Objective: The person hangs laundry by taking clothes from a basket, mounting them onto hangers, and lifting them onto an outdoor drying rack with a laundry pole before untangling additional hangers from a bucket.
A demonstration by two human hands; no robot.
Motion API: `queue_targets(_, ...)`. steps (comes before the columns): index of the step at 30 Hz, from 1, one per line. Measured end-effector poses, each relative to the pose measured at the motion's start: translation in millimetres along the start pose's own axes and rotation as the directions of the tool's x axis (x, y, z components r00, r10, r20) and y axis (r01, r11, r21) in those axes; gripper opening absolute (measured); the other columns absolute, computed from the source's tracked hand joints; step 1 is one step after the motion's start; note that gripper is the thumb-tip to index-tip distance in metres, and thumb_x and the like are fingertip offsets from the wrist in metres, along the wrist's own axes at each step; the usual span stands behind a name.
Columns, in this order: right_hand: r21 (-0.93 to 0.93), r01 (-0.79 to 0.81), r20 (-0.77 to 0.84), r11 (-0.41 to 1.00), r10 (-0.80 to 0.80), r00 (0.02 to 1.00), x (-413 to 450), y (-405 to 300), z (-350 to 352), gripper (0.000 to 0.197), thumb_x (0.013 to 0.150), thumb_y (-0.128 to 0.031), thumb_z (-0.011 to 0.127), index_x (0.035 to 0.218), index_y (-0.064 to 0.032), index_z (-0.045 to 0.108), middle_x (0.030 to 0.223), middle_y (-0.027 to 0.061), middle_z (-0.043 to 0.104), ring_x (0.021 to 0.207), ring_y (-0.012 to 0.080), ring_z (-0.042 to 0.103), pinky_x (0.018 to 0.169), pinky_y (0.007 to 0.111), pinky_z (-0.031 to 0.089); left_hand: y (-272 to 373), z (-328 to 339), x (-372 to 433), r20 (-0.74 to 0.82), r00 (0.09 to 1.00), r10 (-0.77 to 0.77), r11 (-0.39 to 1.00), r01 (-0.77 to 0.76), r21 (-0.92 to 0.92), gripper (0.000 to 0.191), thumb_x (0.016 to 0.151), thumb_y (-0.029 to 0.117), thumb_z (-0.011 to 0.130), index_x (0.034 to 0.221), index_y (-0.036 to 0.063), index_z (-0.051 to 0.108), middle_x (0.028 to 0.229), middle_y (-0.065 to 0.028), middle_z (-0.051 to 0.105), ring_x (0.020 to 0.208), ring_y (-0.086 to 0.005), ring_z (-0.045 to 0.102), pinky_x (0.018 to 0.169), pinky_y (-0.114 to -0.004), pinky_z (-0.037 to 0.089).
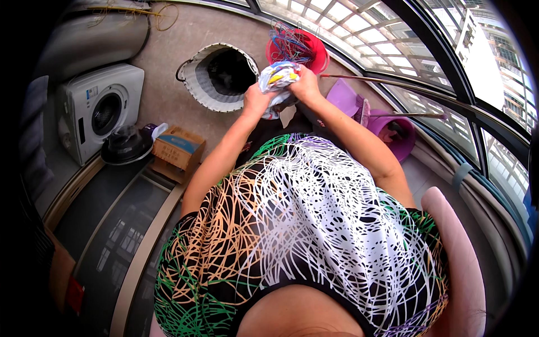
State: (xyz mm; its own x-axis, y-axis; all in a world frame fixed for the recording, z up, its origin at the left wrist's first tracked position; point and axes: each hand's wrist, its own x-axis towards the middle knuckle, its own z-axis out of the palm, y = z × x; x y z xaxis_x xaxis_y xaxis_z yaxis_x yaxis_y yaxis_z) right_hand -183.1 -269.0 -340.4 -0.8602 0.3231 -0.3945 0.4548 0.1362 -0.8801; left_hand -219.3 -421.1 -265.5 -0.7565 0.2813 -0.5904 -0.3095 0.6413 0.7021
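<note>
Both my hands grip a bunched white cloth point(276, 80) with yellow, blue and red patches, held out in front of me. My left hand point(257, 100) has its left side, beside the rim of a white woven basket point(201, 90) with dark contents. On its right side is my right hand point(306, 84), just below a red bucket point(321, 52) that holds a tangle of wire clothes hangers point(288, 44). Part of the cloth hangs below my fingers, over my dark-clothed lap. The fingertips are partly hidden by the cloth.
A white front-loading washing machine point(101, 109) stands at the left, near a cardboard box point(179, 147) and a black lidded item point(126, 145). At the right are a purple dustpan point(343, 97), a broom point(363, 110) and a purple bucket point(404, 135), along the windows.
</note>
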Motion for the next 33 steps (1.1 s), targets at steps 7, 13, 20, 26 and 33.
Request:
queue_targets(7, -0.321, -0.085, 0.108, 0.943, 0.126, 0.986, -14.8, -48.0, -32.4, 0.047, 0.055, -0.012, 0.073, 0.095, -0.0001, 0.053, 0.086, 0.0172, 0.062, 0.084, 0.0298, 0.061, 0.076, 0.036, 0.047, 10.5, -19.3, -5.3, 0.328, 0.933, -0.146, 0.458, 0.358, -0.814, 0.032, 0.078, -0.001, 0.053, 0.11, -0.0053, 0.055, 0.106, -0.0129, 0.06, 0.096, -0.0235, 0.059, 0.085, -0.035, 0.046)
queue_targets(13, -0.026, -0.225, 0.391, 0.974, 0.217, 0.894, -0.7, -35.7, -37.4, 0.041, 0.057, -0.002, 0.072, 0.095, 0.0018, 0.058, 0.086, 0.0072, 0.063, 0.078, 0.0154, 0.059, 0.075, 0.028, 0.046, 3.1, -24.1, -8.3, 0.45, 0.882, 0.142, 0.222, 0.415, -0.882, 0.045, 0.08, 0.002, 0.052, 0.124, -0.0031, 0.043, 0.121, -0.0144, 0.052, 0.112, -0.0253, 0.051, 0.098, -0.039, 0.039)
queue_targets(20, 0.439, -0.587, 0.625, 0.68, 0.238, 0.744, -4.9, -68.4, -49.7, 0.037, 0.064, 0.011, 0.062, 0.099, 0.0036, 0.06, 0.095, 0.0095, 0.064, 0.083, 0.0163, 0.062, 0.079, 0.027, 0.048, 4.3, -22.5, -7.9, 0.415, 0.907, 0.076, 0.237, 0.388, -0.891, 0.039, 0.082, 0.003, 0.053, 0.121, -0.003, 0.046, 0.118, -0.0141, 0.054, 0.108, -0.0239, 0.053, 0.094, -0.037, 0.042)
queue_targets(26, 0.386, -0.704, 0.818, 0.597, 0.131, 0.56, -14.4, -76.2, -52.9, 0.036, 0.074, -0.002, 0.066, 0.108, 0.0032, 0.056, 0.103, 0.009, 0.062, 0.094, 0.0181, 0.059, 0.09, 0.031, 0.043, -9.2, -17.2, 3.4, 0.395, 0.918, 0.02, 0.316, 0.37, -0.874, 0.033, 0.085, 0.009, 0.054, 0.115, -0.002, 0.051, 0.111, -0.0123, 0.058, 0.102, -0.0216, 0.057, 0.09, -0.036, 0.045)
queue_targets(33, 0.525, -0.808, 0.844, 0.266, -0.043, 0.534, -28.2, -80.5, -46.6, 0.041, 0.085, -0.022, 0.059, 0.119, -0.0024, 0.048, 0.111, 0.0085, 0.058, 0.102, 0.0205, 0.056, 0.094, 0.035, 0.041, -1.7, -3.0, 6.4, 0.535, 0.843, -0.055, 0.268, 0.529, -0.805, 0.031, 0.087, 0.011, 0.047, 0.116, 0.0006, 0.051, 0.111, -0.0122, 0.058, 0.1, -0.0224, 0.057, 0.09, -0.037, 0.045)
